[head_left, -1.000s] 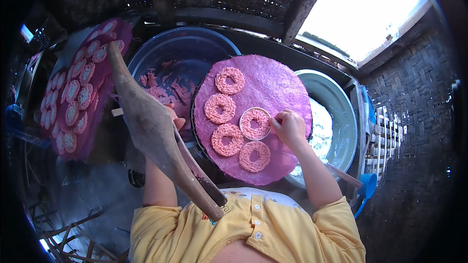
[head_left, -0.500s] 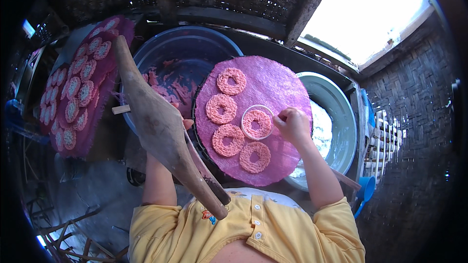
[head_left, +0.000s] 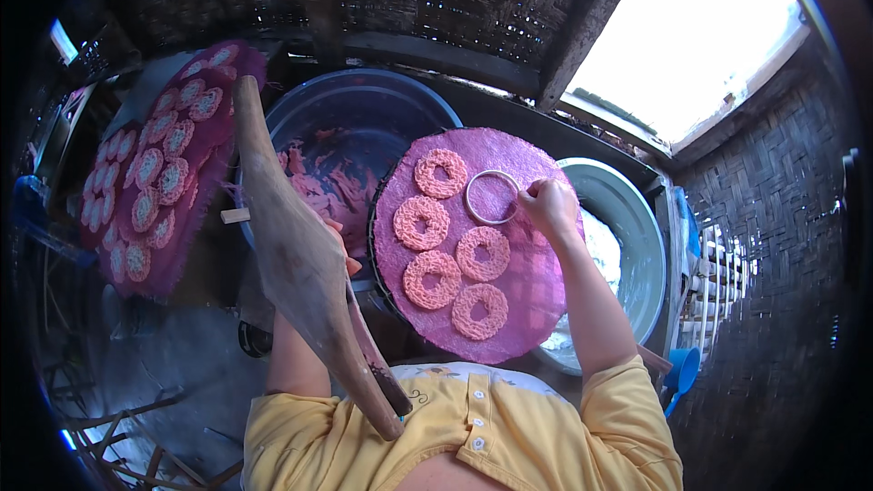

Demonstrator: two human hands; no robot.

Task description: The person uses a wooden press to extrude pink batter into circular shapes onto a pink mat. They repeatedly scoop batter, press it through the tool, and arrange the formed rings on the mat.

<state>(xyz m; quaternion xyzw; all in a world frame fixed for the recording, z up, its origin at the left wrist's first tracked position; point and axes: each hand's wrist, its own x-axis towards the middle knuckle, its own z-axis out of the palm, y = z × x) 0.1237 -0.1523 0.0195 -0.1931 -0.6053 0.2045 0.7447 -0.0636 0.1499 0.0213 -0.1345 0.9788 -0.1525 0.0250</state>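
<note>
My right hand (head_left: 549, 207) pinches the edge of a thin pale ring (head_left: 492, 197) over a round purple mesh-covered tray (head_left: 536, 309). Nothing lies inside the ring but the purple surface. Several pink ring-shaped pieces of stringy dough sit on the tray, among them one piece (head_left: 483, 253) just below the ring. A long two-armed wooden press (head_left: 305, 250) slants across the left side, above the tray's edge. Behind it is my left hand (head_left: 338, 238), mostly hidden, with its fingertips curled at the press's right side.
A large blue basin (head_left: 364, 82) with pink dough (head_left: 332, 191) stands behind the press. At the right is a pale green basin (head_left: 641, 264) holding something white, with a blue dipper (head_left: 682, 368) beside it. Purple mesh sheets (head_left: 205, 150) carrying pink rings lean at the far left.
My right hand has lifted the pale ring off a pink dough piece and moved it up beyond that piece. The press stays in my left hand; the whole view has shifted slightly.
</note>
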